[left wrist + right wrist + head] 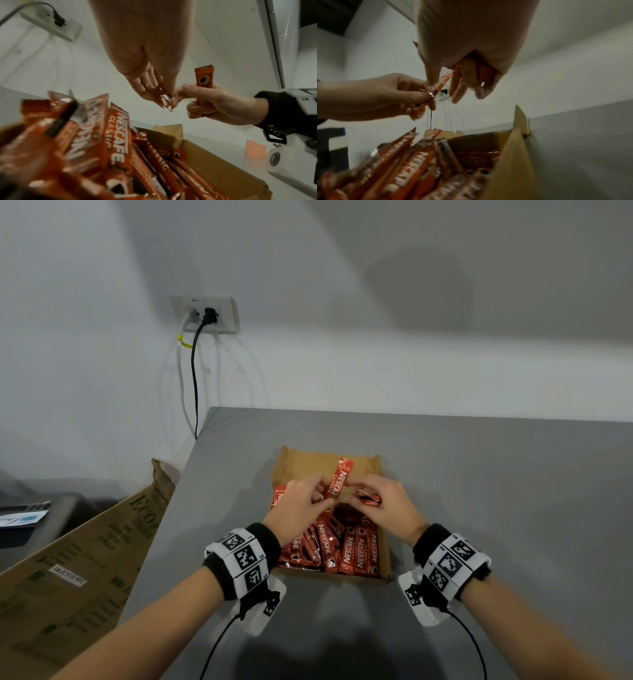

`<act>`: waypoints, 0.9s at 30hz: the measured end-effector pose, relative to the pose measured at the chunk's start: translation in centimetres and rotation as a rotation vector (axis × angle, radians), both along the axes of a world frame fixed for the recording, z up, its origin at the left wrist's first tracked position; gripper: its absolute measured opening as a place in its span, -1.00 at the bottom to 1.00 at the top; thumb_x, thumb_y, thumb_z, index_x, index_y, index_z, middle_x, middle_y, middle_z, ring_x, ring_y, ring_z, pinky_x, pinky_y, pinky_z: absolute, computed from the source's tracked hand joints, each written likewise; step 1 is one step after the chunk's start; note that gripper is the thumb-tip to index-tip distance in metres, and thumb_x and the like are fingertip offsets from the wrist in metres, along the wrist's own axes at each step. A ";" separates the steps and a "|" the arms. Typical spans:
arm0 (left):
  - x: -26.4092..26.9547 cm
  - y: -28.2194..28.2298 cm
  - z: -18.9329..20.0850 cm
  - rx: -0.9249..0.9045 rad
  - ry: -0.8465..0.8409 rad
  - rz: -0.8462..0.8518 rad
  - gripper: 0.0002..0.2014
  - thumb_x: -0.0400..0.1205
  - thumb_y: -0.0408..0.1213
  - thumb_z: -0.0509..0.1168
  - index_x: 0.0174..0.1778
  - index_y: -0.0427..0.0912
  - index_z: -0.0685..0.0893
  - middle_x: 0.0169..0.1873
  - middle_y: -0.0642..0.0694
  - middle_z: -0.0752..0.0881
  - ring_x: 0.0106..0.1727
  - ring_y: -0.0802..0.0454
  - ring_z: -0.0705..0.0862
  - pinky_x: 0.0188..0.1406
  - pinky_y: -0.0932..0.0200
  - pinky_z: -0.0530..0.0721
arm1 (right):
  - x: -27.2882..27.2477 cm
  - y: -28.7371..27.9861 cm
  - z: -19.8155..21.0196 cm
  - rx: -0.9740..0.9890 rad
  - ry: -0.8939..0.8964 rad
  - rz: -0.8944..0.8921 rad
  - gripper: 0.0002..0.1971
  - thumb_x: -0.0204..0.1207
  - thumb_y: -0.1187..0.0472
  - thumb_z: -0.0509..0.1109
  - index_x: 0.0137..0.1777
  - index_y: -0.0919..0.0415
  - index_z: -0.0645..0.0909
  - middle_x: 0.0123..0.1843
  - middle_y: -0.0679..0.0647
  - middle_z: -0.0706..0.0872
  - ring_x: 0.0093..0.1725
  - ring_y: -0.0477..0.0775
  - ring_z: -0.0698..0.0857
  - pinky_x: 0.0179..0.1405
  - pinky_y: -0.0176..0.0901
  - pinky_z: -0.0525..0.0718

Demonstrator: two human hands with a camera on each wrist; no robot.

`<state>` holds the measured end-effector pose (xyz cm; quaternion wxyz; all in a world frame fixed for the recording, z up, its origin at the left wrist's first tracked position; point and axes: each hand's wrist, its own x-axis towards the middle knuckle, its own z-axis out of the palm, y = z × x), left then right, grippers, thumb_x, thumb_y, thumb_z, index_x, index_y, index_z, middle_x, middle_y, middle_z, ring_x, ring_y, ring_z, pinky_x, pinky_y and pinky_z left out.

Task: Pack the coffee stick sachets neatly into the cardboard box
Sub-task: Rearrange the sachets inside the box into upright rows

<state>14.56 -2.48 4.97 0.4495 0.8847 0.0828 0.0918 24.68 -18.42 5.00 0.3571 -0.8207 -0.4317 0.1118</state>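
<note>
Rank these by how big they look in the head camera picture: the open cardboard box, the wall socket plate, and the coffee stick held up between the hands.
1. cardboard box, clearly the largest.
2. wall socket plate; it sits farther from the camera, so its true size is unsure.
3. raised coffee stick, the smallest, partly hidden by fingers.

A grey table [479,474] meets a white wall [342,302], with a wall socket [205,313] up beyond the hands and a printed cardboard sheet [85,559] leaning left of them.
</note>
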 end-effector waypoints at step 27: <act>-1.2 -3.7 -4.3 0.946 0.361 -0.456 -0.44 0.69 0.02 0.08 0.58 -0.15 0.24 0.50 -0.25 0.37 0.55 -0.17 0.27 0.60 -0.15 -0.08 | 0.2 0.7 -1.7 -0.588 -0.348 -0.080 -0.87 0.53 0.22 0.28 -0.02 0.18 0.64 -0.04 0.11 0.75 -0.03 0.20 0.70 -0.08 -0.01 0.65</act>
